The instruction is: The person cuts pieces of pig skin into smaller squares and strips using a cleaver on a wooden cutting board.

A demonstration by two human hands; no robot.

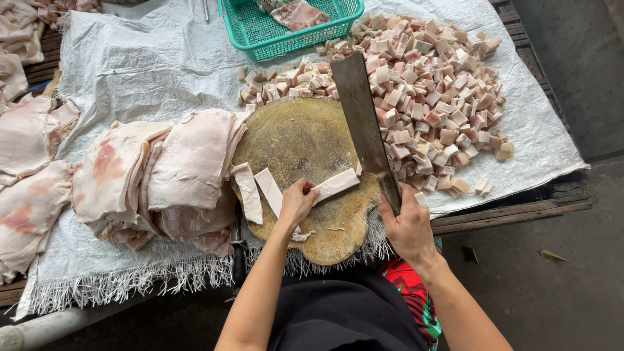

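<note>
Round wooden chopping block [305, 140] — left hand [296, 203] pinches a pale meat strip [336, 184] on it; right hand [408, 227] grips a cleaver [361, 117]. Green basket [260, 32] — holds meat slabs [298, 13].

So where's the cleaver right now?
In the head view, the cleaver is gripped by the right hand, its blade raised over the right edge of the round chopping block, beside the pile of cut cubes.
</note>
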